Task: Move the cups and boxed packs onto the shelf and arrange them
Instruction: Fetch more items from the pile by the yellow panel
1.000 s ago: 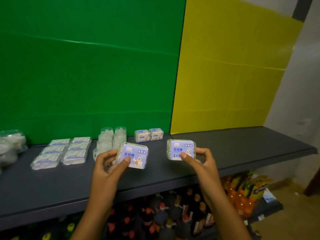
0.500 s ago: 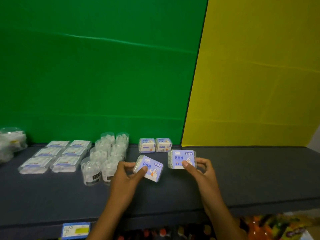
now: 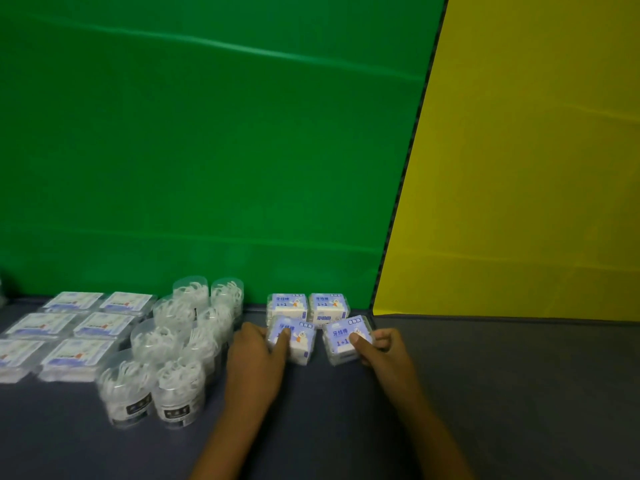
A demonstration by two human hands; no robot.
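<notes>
Currently I log: left hand (image 3: 258, 362), grip closed on a boxed pack (image 3: 293, 338); right hand (image 3: 386, 353), grip closed on a second boxed pack (image 3: 346, 337). Both packs rest on the shelf (image 3: 519, 393), directly ahead of two shelved packs (image 3: 308, 306). Left of my left grip: clear cups (image 3: 173, 358), then flat packs (image 3: 69, 330).

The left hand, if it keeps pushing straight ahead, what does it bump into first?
The left hand grips a blue pack and points toward the green backdrop. That pack would probably meet the rear pack standing just behind it first; the gap between them is hard to judge.
</notes>
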